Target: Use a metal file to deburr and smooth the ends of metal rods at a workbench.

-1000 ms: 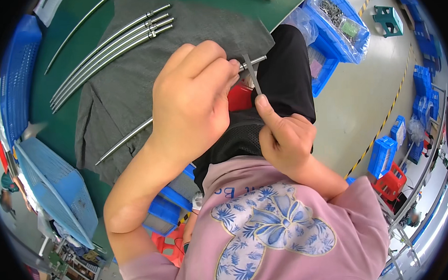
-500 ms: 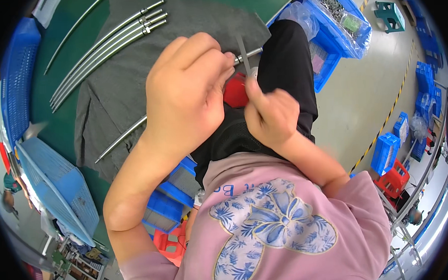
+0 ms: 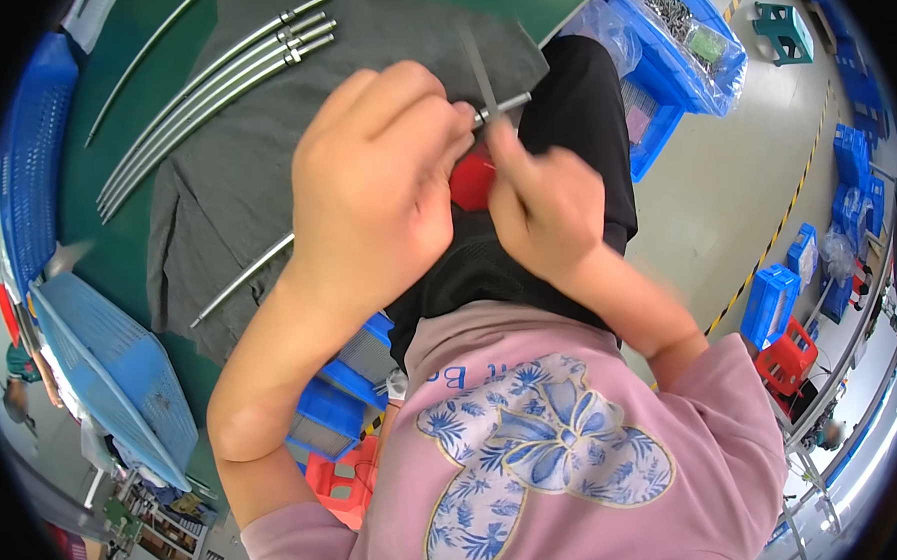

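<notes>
My left hand (image 3: 374, 188) is closed around a thin curved metal rod (image 3: 238, 281); the rod runs from under the hand down to the left over a grey cloth (image 3: 214, 190), and its short end (image 3: 506, 104) sticks out past my fingers. My right hand (image 3: 545, 201) holds a small tool with a red handle (image 3: 471, 179) against that rod end, and a thin grey blade (image 3: 479, 68) points up from it. The grip itself is partly hidden by my fingers.
Several more curved metal rods (image 3: 210, 85) lie side by side on the grey cloth on a green table (image 3: 114, 194). A blue bin with bagged small parts (image 3: 678, 30) stands at the right, a blue crate (image 3: 112, 365) at the left. More blue bins (image 3: 770, 301) sit on the floor.
My right hand has moved up and left to meet my left hand at the rod end. The red-handled tool now sits between both hands.
</notes>
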